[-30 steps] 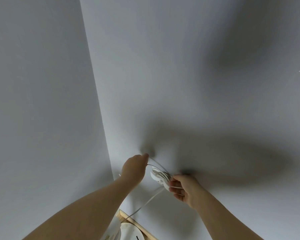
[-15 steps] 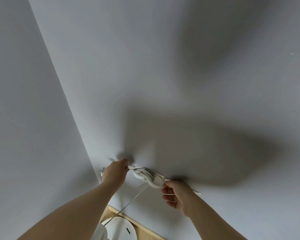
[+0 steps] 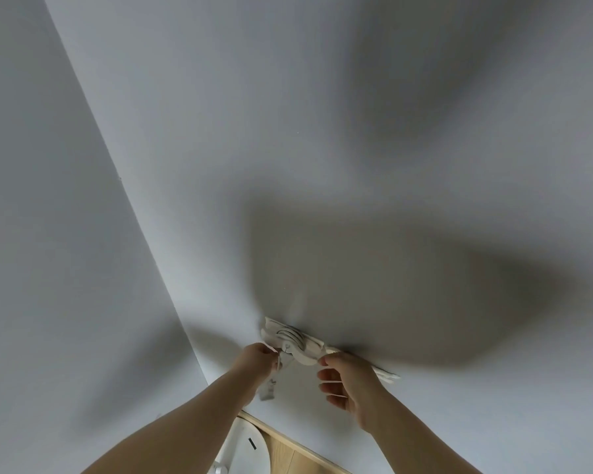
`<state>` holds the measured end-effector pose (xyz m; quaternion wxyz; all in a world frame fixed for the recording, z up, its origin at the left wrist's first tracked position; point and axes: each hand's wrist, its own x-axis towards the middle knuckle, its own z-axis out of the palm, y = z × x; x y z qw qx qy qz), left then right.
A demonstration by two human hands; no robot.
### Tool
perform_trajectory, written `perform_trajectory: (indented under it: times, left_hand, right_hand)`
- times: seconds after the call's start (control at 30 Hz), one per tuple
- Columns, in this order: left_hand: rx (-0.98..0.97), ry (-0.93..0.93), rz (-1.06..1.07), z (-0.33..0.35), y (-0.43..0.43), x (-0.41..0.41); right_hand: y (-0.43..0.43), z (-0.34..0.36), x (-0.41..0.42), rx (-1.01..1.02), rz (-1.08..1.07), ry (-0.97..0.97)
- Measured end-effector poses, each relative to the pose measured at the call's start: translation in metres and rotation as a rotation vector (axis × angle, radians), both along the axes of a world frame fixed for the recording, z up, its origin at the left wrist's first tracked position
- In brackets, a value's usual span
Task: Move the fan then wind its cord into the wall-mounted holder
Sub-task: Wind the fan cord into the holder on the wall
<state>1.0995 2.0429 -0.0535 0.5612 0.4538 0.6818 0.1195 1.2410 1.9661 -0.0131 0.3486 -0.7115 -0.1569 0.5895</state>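
A white wall-mounted cord holder (image 3: 293, 343) sits low on the pale wall with loops of the white fan cord (image 3: 290, 336) wound around it. My left hand (image 3: 257, 362) is just left of the holder, fingers pinched on the cord where it leaves the holder. My right hand (image 3: 348, 381) is just right of it, thumb touching the holder's lower edge, with strands of cord across its curled fingers. A cord end with its strap (image 3: 269, 388) hangs between my hands. Part of the fan's round white base (image 3: 245, 449) shows at the bottom.
Two pale walls meet in a corner (image 3: 172, 302) left of the holder. A wooden floor strip (image 3: 288, 453) runs along the wall's foot beside the fan base. My shadow falls on the wall above the holder.
My left hand has come down from the holder's upper left to its lower left, bringing the cord around. My right hand stays beside the holder. The view has shifted.
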Motion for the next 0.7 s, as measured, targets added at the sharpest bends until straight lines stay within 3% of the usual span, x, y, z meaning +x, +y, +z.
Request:
perform_trajectory:
  times: [0.17, 0.47, 0.7]
  left_hand:
    - [-0.098, -0.113, -0.030, 0.013, -0.008, -0.001]
    - [-0.333, -0.478, 0.311, 0.026, -0.014, 0.019]
    - [-0.376, -0.591, 0.360, 0.034, -0.015, 0.017]
  right_hand:
    - [-0.001, 0.000, -0.001, 0.002, 0.007, -0.023]
    - [-0.005, -0.008, -0.001, 0.122, 0.193, -0.216]
    - [-0.006, -0.025, -0.010, 0.068, 0.362, -0.367]
